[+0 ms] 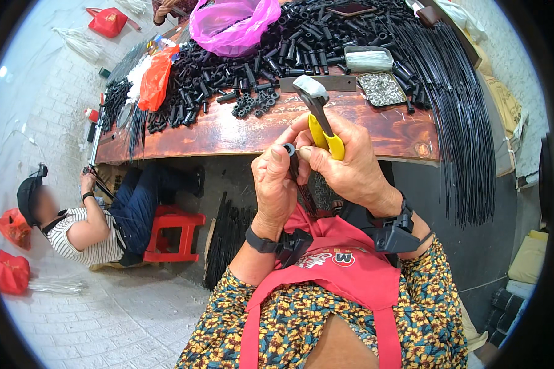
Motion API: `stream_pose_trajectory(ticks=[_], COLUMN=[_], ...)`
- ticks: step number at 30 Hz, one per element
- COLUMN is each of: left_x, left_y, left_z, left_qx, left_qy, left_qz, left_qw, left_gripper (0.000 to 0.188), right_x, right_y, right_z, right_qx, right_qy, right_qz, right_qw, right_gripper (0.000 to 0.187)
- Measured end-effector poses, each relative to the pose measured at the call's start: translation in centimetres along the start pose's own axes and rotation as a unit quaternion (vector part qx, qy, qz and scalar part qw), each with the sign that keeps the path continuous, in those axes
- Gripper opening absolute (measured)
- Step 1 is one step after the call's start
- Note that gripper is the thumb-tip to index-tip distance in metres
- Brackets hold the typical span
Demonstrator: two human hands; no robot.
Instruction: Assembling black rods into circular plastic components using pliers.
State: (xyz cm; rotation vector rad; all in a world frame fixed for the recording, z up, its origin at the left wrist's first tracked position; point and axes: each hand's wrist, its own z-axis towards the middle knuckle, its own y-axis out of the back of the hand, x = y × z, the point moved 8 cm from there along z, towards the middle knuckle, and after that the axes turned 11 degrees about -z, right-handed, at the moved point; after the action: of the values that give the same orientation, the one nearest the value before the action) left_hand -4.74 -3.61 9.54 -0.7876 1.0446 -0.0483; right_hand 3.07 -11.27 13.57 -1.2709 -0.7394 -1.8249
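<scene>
In front of my apron, both hands are close together at the table's near edge. My left hand is closed round a black plastic tube, its round hollow end facing up between thumb and fingers. My right hand grips a pair of pliers with yellow handles; their dark metal head tilts up and away, with a white wrapping on its end. The right thumb and fingertips also reach to the tube. Dark thin rods hang below the hands, and whether they join the tube is hidden.
A reddish wooden table carries heaped black tubes, a metal bar, a tin of small metal parts, a clear box and a pink bag. Long black rods overhang the right. At left, a person sits beside a red stool.
</scene>
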Motion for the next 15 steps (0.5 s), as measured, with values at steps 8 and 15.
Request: stream_pose_trajectory(ticks=[8, 15], left_x=[0.09, 0.09], left_y=[0.14, -0.05], left_z=[-0.2, -0.02], left_qx=[-0.011, -0.001], left_qy=[-0.005, 0.001], left_qz=[0.002, 0.005], left_qw=[1.0, 1.0], left_gripper=[0.067, 0.067], right_x=[-0.16, -0.17], right_y=[0.18, 0.15], right_z=[0.33, 0.19], right_qx=[0.017, 0.004], right_qy=[-0.016, -0.024], right_qz=[0.066, 0.075], right_qw=[0.998, 0.997], right_gripper=[0.023, 0.021])
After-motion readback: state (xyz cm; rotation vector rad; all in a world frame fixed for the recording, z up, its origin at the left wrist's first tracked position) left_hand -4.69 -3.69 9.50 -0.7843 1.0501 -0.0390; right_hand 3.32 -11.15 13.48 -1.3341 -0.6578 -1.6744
